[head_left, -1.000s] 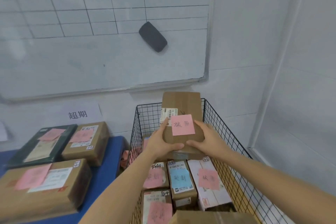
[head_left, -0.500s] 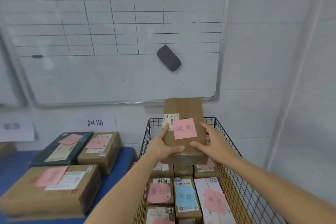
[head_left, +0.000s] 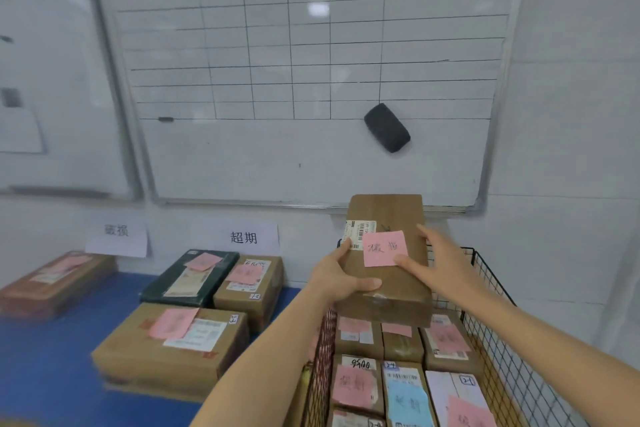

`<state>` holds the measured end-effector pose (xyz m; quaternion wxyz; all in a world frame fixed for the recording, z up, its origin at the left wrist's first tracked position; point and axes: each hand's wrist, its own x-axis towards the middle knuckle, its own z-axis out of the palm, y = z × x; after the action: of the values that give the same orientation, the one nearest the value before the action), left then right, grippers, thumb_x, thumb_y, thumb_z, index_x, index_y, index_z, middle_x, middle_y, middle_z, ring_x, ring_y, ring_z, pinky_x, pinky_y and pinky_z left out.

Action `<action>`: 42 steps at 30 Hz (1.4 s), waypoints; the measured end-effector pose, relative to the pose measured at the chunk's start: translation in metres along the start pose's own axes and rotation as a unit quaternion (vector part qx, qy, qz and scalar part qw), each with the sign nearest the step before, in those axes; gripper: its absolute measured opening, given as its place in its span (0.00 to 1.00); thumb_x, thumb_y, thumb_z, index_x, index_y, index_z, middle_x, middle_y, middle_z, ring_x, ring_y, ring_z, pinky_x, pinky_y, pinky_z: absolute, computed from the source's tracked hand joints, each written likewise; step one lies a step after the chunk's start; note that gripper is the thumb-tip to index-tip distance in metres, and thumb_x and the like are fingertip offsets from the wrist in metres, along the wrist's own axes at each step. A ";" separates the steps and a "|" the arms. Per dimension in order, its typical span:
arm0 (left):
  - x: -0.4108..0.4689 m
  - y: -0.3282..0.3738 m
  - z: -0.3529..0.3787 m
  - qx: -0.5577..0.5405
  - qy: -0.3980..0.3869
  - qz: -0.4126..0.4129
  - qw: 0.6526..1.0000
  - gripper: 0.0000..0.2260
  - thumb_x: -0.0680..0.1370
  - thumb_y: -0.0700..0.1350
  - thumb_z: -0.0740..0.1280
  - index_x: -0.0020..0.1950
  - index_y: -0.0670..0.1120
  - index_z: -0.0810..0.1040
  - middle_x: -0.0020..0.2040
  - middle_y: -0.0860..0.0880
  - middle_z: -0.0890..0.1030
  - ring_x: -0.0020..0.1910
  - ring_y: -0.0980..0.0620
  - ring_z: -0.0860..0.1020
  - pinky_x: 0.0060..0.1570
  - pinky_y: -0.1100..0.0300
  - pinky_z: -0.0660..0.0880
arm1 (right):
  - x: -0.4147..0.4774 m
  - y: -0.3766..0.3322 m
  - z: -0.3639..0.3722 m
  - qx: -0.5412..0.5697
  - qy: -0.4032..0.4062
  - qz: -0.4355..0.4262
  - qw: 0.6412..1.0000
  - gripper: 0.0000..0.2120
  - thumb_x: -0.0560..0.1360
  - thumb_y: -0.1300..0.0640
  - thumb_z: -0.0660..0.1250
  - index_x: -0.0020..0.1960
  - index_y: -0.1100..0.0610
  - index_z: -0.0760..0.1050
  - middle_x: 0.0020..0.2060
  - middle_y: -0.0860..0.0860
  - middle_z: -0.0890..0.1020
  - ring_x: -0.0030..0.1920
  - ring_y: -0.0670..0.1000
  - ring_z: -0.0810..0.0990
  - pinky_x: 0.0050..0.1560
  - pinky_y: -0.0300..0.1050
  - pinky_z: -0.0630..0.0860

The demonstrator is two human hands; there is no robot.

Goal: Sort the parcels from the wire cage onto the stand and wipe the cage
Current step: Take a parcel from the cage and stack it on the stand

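Bright, even indoor light, sharp in the middle and smeared at the left edge.
Two pale glare patches sit on the whiteboard (head_left: pixel 311 80) above the hands, and the eraser (head_left: pixel 387 127) casts a faint, soft shadow. The parcel (head_left: pixel 388 284) between the left hand (head_left: pixel 341 279) and right hand (head_left: pixel 440 260) is crisp. Far left of the left hand, a brown box (head_left: pixel 52 282) and a wall label (head_left: pixel 116 239) blur, and the board's frame bows.

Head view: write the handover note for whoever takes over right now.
Left hand grips the brown parcel at its near left corner. Right hand rests on its right side with straight fingers, thumb at the pink note. The parcel is held above the wire cage.
Done: four sorted parcels lie on the blue stand, below the wall signs.
Left: place this parcel, sort the caged parcels, wipe the cage.
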<state>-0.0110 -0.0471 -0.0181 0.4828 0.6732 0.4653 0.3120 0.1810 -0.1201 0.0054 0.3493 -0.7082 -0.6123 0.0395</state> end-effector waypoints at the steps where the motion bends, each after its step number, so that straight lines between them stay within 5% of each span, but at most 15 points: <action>1: -0.001 0.000 -0.004 -0.005 0.001 -0.001 1.000 0.48 0.63 0.49 0.81 0.76 0.56 0.59 0.69 0.51 0.70 0.64 0.51 0.72 0.65 0.53 0.71 | 0.003 -0.006 0.005 0.000 0.008 0.001 1.000 0.45 0.69 0.34 0.69 0.77 0.54 0.57 0.73 0.52 0.67 0.71 0.52 0.67 0.68 0.54 0.68; 7: -0.005 -0.006 -0.047 -0.048 0.003 0.006 0.999 0.48 0.62 0.48 0.81 0.76 0.56 0.60 0.69 0.50 0.70 0.63 0.51 0.73 0.63 0.52 0.73 | 0.015 -0.043 0.022 0.017 0.042 -0.007 0.999 0.48 0.64 0.24 0.65 0.75 0.50 0.59 0.70 0.49 0.70 0.68 0.51 0.70 0.63 0.57 0.74; 13: -0.017 -0.020 -0.134 -0.037 0.026 0.036 0.998 0.45 0.64 0.49 0.80 0.76 0.58 0.60 0.69 0.52 0.69 0.61 0.53 0.72 0.62 0.55 0.73 | 0.009 -0.128 0.049 0.053 0.091 -0.025 0.994 0.39 0.70 0.39 0.70 0.74 0.55 0.62 0.70 0.53 0.71 0.68 0.53 0.69 0.65 0.50 0.67; 19: -0.027 -0.058 -0.235 -0.043 0.069 0.026 0.996 0.48 0.62 0.51 0.81 0.76 0.58 0.58 0.70 0.51 0.69 0.64 0.50 0.73 0.62 0.49 0.74 | 0.013 -0.214 0.116 0.045 0.033 -0.074 0.996 0.41 0.70 0.38 0.69 0.76 0.56 0.61 0.72 0.52 0.68 0.70 0.51 0.67 0.70 0.50 0.65; 24: -0.034 -0.079 -0.299 -0.033 0.103 0.024 0.994 0.46 0.66 0.49 0.79 0.77 0.58 0.56 0.69 0.52 0.69 0.63 0.49 0.72 0.60 0.47 0.75 | 0.020 -0.267 0.168 0.036 0.005 -0.119 0.992 0.38 0.74 0.42 0.69 0.76 0.54 0.59 0.73 0.50 0.66 0.71 0.49 0.65 0.66 0.39 0.59; 34: -0.039 -0.142 -0.412 0.002 0.190 -0.033 0.981 0.45 0.65 0.48 0.80 0.76 0.58 0.58 0.68 0.51 0.71 0.63 0.50 0.73 0.62 0.50 0.73 | 0.044 -0.341 0.256 0.036 -0.076 -0.190 0.978 0.33 0.75 0.43 0.67 0.76 0.52 0.60 0.72 0.48 0.67 0.71 0.48 0.65 0.71 0.47 0.63; 42: -0.022 -0.204 -0.517 0.040 0.176 -0.088 0.980 0.46 0.65 0.47 0.80 0.77 0.56 0.57 0.70 0.49 0.69 0.64 0.49 0.71 0.64 0.54 0.71 | 0.066 -0.398 0.355 0.036 -0.123 -0.161 0.979 0.34 0.76 0.42 0.66 0.77 0.52 0.58 0.73 0.48 0.66 0.68 0.49 0.68 0.69 0.44 0.64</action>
<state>-0.5349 0.1395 -0.0340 0.3917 0.5823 0.6128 0.3632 -0.3087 0.0992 -0.0209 0.2983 -0.5767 -0.7550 0.0916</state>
